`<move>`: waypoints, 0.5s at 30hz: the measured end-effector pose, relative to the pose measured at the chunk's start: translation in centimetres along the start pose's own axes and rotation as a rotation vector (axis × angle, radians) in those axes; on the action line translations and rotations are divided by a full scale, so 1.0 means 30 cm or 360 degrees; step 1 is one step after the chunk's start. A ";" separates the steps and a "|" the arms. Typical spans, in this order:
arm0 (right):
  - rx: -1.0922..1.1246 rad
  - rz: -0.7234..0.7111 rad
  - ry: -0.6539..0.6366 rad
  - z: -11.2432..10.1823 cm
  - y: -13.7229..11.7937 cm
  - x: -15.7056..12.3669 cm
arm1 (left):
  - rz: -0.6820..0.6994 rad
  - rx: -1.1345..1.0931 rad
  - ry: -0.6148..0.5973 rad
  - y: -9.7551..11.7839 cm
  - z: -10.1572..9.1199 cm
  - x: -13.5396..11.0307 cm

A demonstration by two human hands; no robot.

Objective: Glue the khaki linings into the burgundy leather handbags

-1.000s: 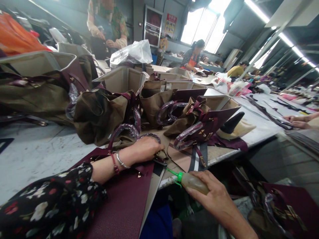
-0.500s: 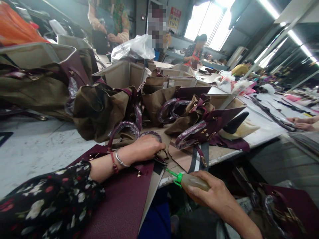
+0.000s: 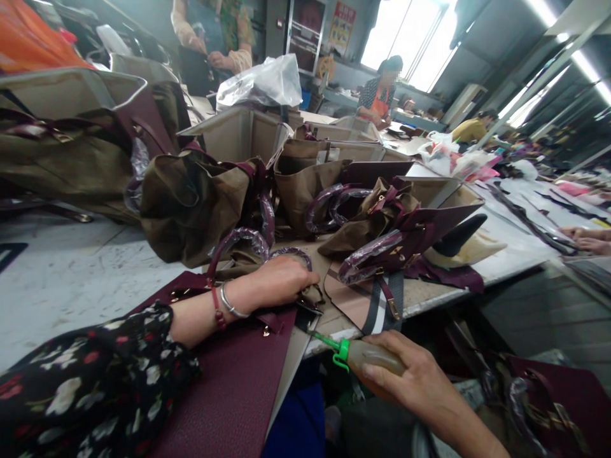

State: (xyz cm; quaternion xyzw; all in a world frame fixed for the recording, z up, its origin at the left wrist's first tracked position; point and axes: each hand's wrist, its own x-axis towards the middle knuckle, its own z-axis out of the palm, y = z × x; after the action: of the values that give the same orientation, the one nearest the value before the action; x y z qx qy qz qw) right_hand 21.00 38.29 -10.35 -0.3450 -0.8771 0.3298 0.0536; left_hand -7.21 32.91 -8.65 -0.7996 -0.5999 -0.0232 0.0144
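My left hand [image 3: 285, 280] is closed on a fold of brown lining fabric [image 3: 312, 296] at the edge of a burgundy handbag [image 3: 238, 381]. The bag lies flat on the table in front of me, its plastic-wrapped handles [image 3: 242, 236] just beyond the hand. In my right hand [image 3: 405, 369] is a squeeze glue bottle [image 3: 377, 357], held tilted, with a green nozzle [image 3: 329, 341] pointing left. The nozzle tip is just below the pinched fabric, near a dark patch [image 3: 304, 320] at the bag's edge.
Several burgundy and brown handbags [image 3: 200, 203] crowd the table beyond my hands. A pinkish panel with a striped band [image 3: 353, 292] lies to the right, near the table edge. More bags [image 3: 558, 394] sit low at right. Co-workers [image 3: 379, 92] are at tables farther back.
The glue bottle's nozzle tip has moved slightly down, away from the pinched fabric. My left hand keeps its hold. The view has shifted a little.
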 end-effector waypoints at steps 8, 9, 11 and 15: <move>0.0043 -0.0032 0.0128 -0.011 0.026 0.032 | -0.0034 -0.0005 -0.0039 0.005 -0.002 -0.001; 0.0052 -0.0036 0.0114 -0.005 0.028 0.034 | -0.0037 -0.0005 -0.0046 0.007 -0.001 0.000; 0.0093 -0.0039 0.0074 0.013 0.024 0.030 | -0.0035 -0.0007 -0.0037 0.007 0.001 0.000; 0.0149 -0.0051 -0.0082 0.043 -0.006 -0.004 | -0.0013 -0.0012 -0.0016 0.004 0.002 -0.002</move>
State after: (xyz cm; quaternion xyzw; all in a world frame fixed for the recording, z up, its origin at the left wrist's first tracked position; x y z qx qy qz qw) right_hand 20.56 37.43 -11.22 -0.3194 -0.8672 0.3784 0.0525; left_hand -7.11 32.83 -8.72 -0.7974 -0.6030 -0.0214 0.0083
